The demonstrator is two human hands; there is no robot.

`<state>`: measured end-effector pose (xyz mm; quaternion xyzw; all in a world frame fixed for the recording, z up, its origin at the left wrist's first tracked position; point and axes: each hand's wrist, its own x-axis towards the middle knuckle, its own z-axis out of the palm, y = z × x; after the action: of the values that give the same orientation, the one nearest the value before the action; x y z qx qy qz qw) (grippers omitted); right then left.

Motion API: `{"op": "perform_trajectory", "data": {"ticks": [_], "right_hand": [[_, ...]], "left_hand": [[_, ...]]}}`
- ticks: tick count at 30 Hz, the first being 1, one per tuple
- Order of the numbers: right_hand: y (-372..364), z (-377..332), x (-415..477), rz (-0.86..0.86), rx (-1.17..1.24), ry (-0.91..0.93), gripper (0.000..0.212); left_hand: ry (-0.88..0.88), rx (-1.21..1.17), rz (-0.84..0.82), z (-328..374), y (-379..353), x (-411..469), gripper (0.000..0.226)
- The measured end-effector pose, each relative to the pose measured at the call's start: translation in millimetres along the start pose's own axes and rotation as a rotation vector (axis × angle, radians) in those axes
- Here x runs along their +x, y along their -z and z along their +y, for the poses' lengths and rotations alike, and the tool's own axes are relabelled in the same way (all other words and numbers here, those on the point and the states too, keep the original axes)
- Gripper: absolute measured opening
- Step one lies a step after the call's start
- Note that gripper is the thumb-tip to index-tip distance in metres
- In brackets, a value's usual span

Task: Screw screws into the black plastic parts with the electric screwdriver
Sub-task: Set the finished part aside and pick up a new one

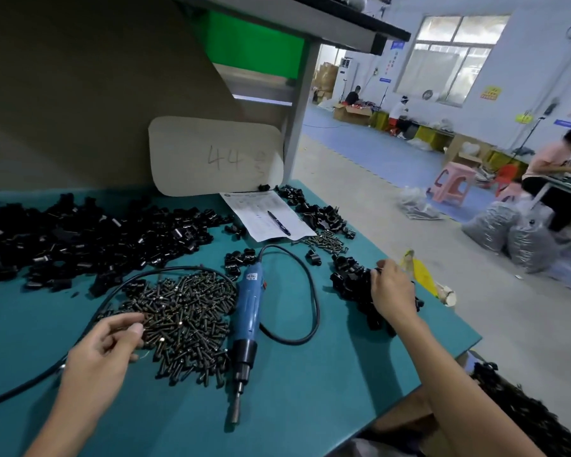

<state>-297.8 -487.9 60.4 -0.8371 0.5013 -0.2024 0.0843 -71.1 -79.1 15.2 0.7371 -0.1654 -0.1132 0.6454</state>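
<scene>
A blue electric screwdriver (249,311) lies on the teal table (310,407), bit toward me, its black cable (307,338) looping around it. Left of it spreads a pile of dark screws (185,321). My left hand (103,354) sits at the pile's left edge, thumb and fingers pinching screws. At the right, my right hand (391,291) reaches into a small heap of black plastic parts (353,282), fingers curled over them. A large heap of black parts (80,239) covers the far left of the table.
A paper sheet with a pen (267,219) lies at the back, next to a second small screw pile (327,242) and more black parts. A yellow bag (422,275) hangs at the right table edge. People work at benches across the aisle.
</scene>
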Motion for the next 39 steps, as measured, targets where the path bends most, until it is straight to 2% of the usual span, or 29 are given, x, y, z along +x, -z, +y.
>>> {"op": "perform_trajectory", "data": {"ticks": [2, 4, 8, 11, 13, 16, 18, 20, 23, 26, 30, 31, 33, 36, 39], "right_hand": [[2.7, -11.9, -4.5, 0.07, -0.042, 0.043, 0.037], [3.2, -35.9, -9.9, 0.077, 0.03, 0.134, 0.041], [-14.7, -116.9, -14.2, -0.177, 0.18, 0.394, 0.037], [-41.8, -189.1, -9.5, -0.385, 0.167, 0.597, 0.034], [-64.7, -233.1, -2.6, -0.485, 0.081, 0.692, 0.038], [-96.0, -270.9, 13.8, -0.543, -0.206, 0.729, 0.043], [-110.6, -278.7, 22.2, -0.575, -0.363, 0.708, 0.042], [-120.6, -278.1, 26.6, -0.568, -0.408, 0.708, 0.037], [-129.4, -273.6, 30.0, -0.506, -0.348, 0.723, 0.031], [-126.3, -270.6, 34.1, -0.492, -0.376, 0.712, 0.029], [-117.1, -267.2, 34.3, -0.438, -0.542, 0.704, 0.022], [-114.6, -266.7, 33.3, -0.415, -0.512, 0.703, 0.022], [-108.0, -267.0, 30.4, -0.407, -0.266, 0.668, 0.022], [-88.9, -269.6, 9.8, -0.576, 0.387, 0.492, 0.013], [-66.3, -267.2, -34.3, -0.811, 0.983, 0.275, 0.016]], "left_hand": [[0.007, 0.014, 0.053, 0.1, 10.0, 3.8, 0.029], [0.029, 0.04, 0.131, -2.3, 22.7, 8.5, 0.025], [0.03, 0.199, 0.322, -3.7, 57.2, 29.6, 0.016], [0.015, 0.362, 0.421, -2.4, 85.0, 54.4, 0.01], [0.041, 0.465, 0.443, -4.8, 105.3, 71.1, 0.017], [0.132, 0.562, 0.432, -6.7, 128.1, 87.1, 0.031], [0.123, 0.596, 0.436, -8.8, 134.5, 91.3, 0.031], [0.052, 0.603, 0.405, -8.4, 129.6, 95.3, 0.024], [-0.055, 0.629, 0.224, -4.5, 101.7, 108.1, 0.018], [-0.167, 0.726, 0.063, -5.9, 65.3, 129.0, 0.03], [-0.115, 0.881, -0.012, -13.4, 38.1, 153.6, 0.048], [-0.109, 0.908, -0.02, -15.2, 35.6, 157.0, 0.046], [-0.124, 0.891, 0.016, -16.4, 33.6, 161.0, 0.037], [-0.109, 0.68, 0.092, -7.3, 40.4, 153.1, 0.031], [-0.005, 0.375, 0.041, 10.2, 48.2, 126.1, 0.03]]}}
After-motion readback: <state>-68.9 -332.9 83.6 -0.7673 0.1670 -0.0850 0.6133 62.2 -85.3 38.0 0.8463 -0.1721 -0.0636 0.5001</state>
